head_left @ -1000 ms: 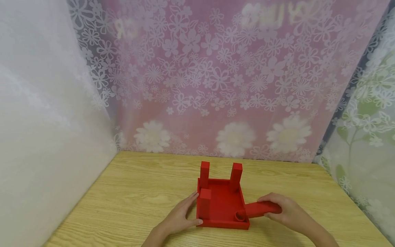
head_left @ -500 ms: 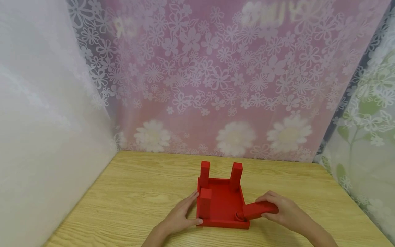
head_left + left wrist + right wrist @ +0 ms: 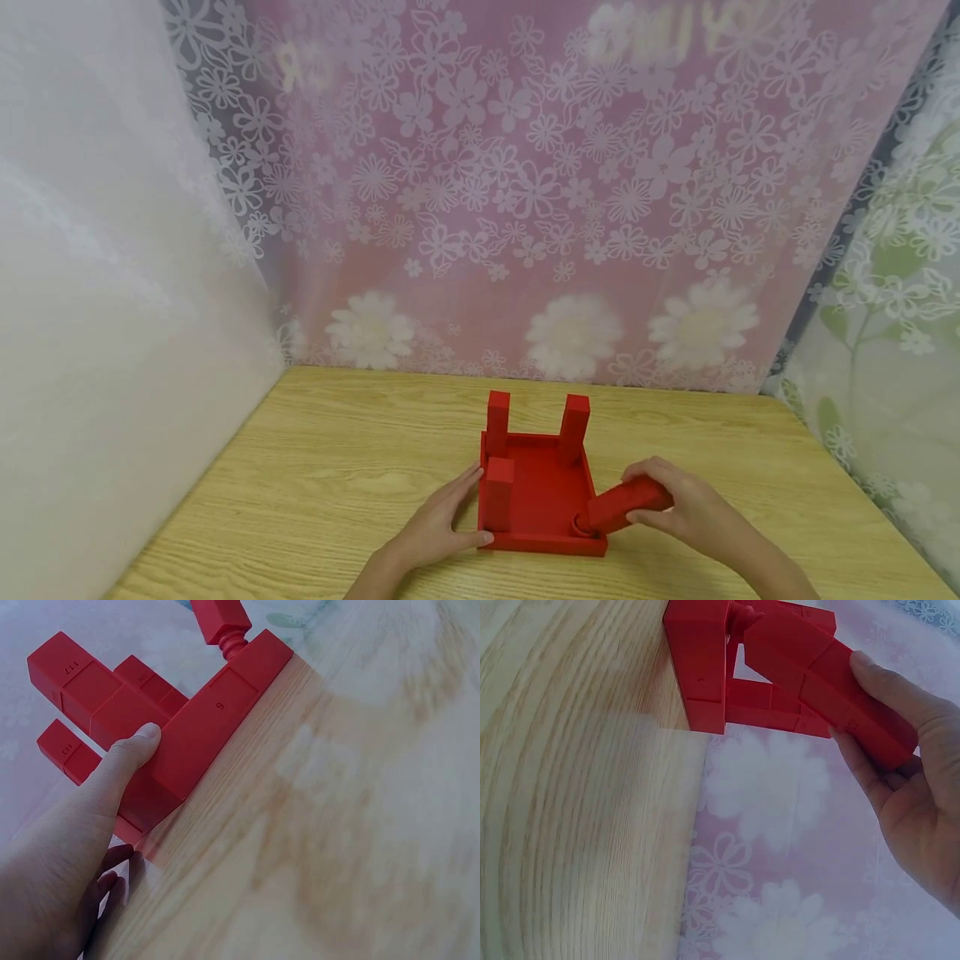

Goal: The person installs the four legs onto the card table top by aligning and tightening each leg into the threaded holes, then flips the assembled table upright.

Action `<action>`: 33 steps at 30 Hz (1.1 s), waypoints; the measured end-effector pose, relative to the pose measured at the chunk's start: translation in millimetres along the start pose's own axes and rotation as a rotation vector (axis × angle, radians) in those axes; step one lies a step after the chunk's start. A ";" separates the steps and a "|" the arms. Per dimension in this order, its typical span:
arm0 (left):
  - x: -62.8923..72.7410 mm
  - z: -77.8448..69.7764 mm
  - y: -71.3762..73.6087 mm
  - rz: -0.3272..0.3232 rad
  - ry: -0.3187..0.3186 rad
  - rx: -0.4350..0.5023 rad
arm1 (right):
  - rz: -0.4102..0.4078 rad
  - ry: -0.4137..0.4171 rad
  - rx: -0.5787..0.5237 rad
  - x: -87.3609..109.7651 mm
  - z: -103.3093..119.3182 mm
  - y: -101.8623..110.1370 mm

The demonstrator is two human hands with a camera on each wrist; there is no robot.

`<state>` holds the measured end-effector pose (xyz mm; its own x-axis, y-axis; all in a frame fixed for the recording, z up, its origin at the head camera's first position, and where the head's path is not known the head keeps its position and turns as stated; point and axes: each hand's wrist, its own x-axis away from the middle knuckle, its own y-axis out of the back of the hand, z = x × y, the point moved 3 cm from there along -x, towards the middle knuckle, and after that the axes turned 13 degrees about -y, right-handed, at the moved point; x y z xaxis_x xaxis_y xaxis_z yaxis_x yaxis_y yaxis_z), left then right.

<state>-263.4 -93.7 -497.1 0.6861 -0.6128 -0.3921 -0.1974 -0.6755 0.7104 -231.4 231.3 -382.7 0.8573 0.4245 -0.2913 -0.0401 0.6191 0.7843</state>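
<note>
A shallow red tray-like base (image 3: pixel 538 487) lies on the table, its walls facing up. Square red legs stand upright at three corners: the far-left leg (image 3: pixel 498 421), the far-right leg (image 3: pixel 574 427) and the near-left leg (image 3: pixel 498 497). My left hand (image 3: pixel 431 523) holds the near-left corner, thumb on the front wall and fingers along the left side. Between thumb and fingers, my right hand (image 3: pixel 693 510) grips another red leg (image 3: pixel 628 503) by its outer end. This leg leans up to the right, its threaded end (image 3: pixel 742 619) at the near-right corner.
The wooden tabletop (image 3: pixel 337 442) extends around the red base on all sides. Behind it hangs a pink floral curtain (image 3: pixel 480 217). A white sheet (image 3: pixel 112 292) borders the left and a green-patterned sheet (image 3: pixel 892 358) the right.
My right hand has raised the outer end of its leg and moved slightly left, so the leg tilts more steeply at the near-right corner. My left hand and the base have stayed put.
</note>
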 end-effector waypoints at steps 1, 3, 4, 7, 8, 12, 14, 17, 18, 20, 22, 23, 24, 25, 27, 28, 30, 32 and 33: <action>0.0 -0.1 0.2 0.000 0.000 0.002 | 0.000 -0.018 -0.010 -0.8 1.0 -0.1; 0.2 -0.4 0.4 0.002 0.006 0.005 | -0.010 -0.043 -0.028 -2.4 3.2 -1.0; 0.4 -0.8 0.6 0.003 0.008 0.005 | -0.017 -0.060 -0.031 -3.0 4.1 -1.5; 0.3 -2.5 1.0 0.005 0.010 0.000 | -0.029 -0.091 -0.061 -4.7 5.9 -3.7; 0.2 -3.1 1.1 0.006 0.012 -0.002 | -0.032 -0.090 -0.073 -5.4 6.2 -4.8; -0.6 -3.9 1.4 0.008 0.011 -0.004 | -0.050 -0.069 -0.101 -8.8 7.3 -9.1; -0.6 -3.6 1.5 0.010 0.011 -0.004 | -0.066 -0.049 -0.104 -10.6 9.1 -11.0; -0.6 -2.8 1.4 0.012 0.013 -0.003 | -0.083 -0.032 -0.094 -13.3 13.1 -13.2; -0.5 -2.6 1.4 0.013 0.015 -0.002 | -0.084 -0.030 -0.095 -14.1 14.4 -13.9; -0.3 -2.3 1.3 0.012 0.015 0.001 | -0.081 -0.027 -0.089 -15.7 16.9 -15.2; -0.3 -2.1 1.2 0.011 0.017 0.004 | -0.075 -0.026 -0.090 -17.3 18.7 -16.7; -0.3 -2.0 1.0 0.011 0.017 0.003 | -0.072 -0.022 -0.092 -17.9 19.3 -17.4; -0.4 -2.0 1.0 0.011 0.018 0.002 | -0.071 -0.016 -0.091 -18.5 19.8 -18.1; -0.4 -2.1 1.0 0.011 0.018 0.002 | -0.069 -0.011 -0.089 -18.8 20.1 -18.9; -0.5 -2.1 0.8 0.011 0.019 0.002 | -0.064 -0.003 -0.081 -19.4 20.2 -20.8; -0.4 -2.1 0.8 0.010 0.019 0.002 | -0.063 -0.001 -0.075 -19.4 20.1 -21.7; -0.3 -2.2 0.9 0.010 0.019 0.003 | -0.058 -0.003 -0.066 -19.4 20.1 -23.4; -0.1 -2.1 0.9 0.009 0.017 0.000 | -0.054 -0.008 -0.062 -19.3 20.2 -24.6; -0.1 -1.8 0.9 0.008 0.015 -0.004 | -0.053 -0.011 -0.060 -19.4 20.4 -25.1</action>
<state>-262.3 -93.5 -495.4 0.6951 -0.6119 -0.3773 -0.2002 -0.6689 0.7159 -236.6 194.1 -385.5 0.8646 0.3828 -0.3256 -0.0244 0.6791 0.7336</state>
